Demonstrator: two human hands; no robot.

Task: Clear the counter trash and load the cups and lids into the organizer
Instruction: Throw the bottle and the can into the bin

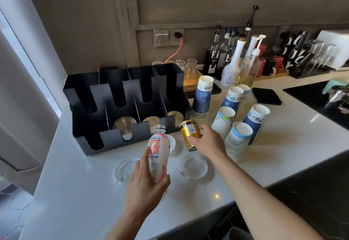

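My left hand [145, 188] grips an empty plastic bottle [157, 150] with a pink and white label, held tilted above the white counter [79, 192]. My right hand [208, 141] is closed around a yellow can [189, 132], lifted and tipped to the left. Behind them stands the black organizer [124, 107], with a clear plastic cup [124, 126] and brown lids in its front slots. Clear lids lie on the counter: one [123, 169] left of the bottle, one [193, 166] under my right forearm. Several upside-down paper cups [238, 141] stand to the right, a tall stack [202, 98] beside the organizer.
Syrup and pump bottles [232, 64] line the back wall with glasses and dark mugs [302, 56]. A black mat [266, 96] lies behind the cups. A dark sink area [321, 98] with a metal jug is at the far right. The counter's front edge runs near my forearms.
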